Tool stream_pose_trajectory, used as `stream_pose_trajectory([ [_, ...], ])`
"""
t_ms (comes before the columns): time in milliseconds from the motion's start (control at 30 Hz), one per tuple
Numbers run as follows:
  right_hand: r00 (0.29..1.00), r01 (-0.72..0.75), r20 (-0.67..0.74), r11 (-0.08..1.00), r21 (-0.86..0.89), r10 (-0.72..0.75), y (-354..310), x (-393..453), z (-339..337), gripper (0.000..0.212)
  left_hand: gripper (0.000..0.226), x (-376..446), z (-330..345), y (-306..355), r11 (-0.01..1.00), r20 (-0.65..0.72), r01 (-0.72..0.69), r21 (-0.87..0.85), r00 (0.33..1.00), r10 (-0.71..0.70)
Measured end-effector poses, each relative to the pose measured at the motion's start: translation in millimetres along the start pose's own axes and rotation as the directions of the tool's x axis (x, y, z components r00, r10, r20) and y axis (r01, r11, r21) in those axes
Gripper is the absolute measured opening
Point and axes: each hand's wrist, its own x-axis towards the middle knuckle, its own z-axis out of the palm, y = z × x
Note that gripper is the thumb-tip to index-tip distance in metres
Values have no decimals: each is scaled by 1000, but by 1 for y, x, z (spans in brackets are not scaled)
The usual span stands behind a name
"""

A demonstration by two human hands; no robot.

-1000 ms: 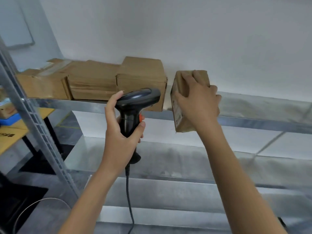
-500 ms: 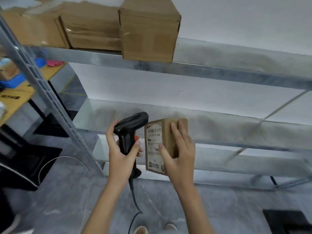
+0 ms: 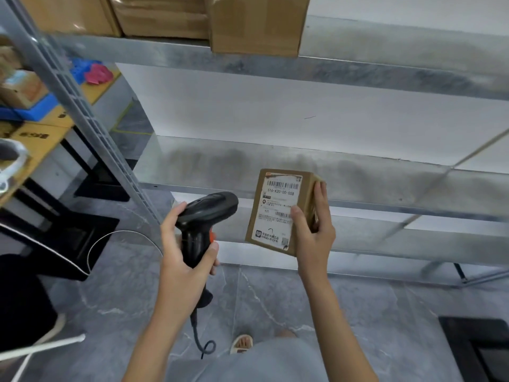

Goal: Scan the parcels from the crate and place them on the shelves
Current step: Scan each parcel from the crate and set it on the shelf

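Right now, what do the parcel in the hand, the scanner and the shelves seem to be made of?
Parcel: brown cardboard, matt, apparently corrugated, with a white paper label printed with barcodes.
Scanner: black plastic by its look, slightly glossy; an orange trigger shows at its grip.
Shelves: grey sheet metal, probably galvanised steel; the surface is dull, mottled and faintly reflective.

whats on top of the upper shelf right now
Cardboard boxes stand in a row along the upper shelf, the rightmost overhanging its front edge. Their tops are cut off by the frame, so anything on or behind them cannot be seen.
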Motion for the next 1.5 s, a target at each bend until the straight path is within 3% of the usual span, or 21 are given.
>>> stream_pose_trajectory([
  [300, 999, 32, -2, 998, 47, -32, -6, 6, -4, 61, 87, -5, 2, 14, 999, 95, -25, 27, 995, 23],
  [467, 999, 36, 29, 999, 20, -37, -1, -2, -5, 72, 88, -6, 4, 20, 999, 88, -54, 2, 995, 54],
  [767, 990, 125, 78, 990, -59, -120, 1, -9, 3, 68, 87, -3, 8, 24, 998, 98, -55, 10, 994, 54],
  [1500, 987, 142, 94, 979, -144, -129, 1, -8, 7, 69, 88, 0, 13, 23, 999, 81, -42, 6, 996, 42],
])
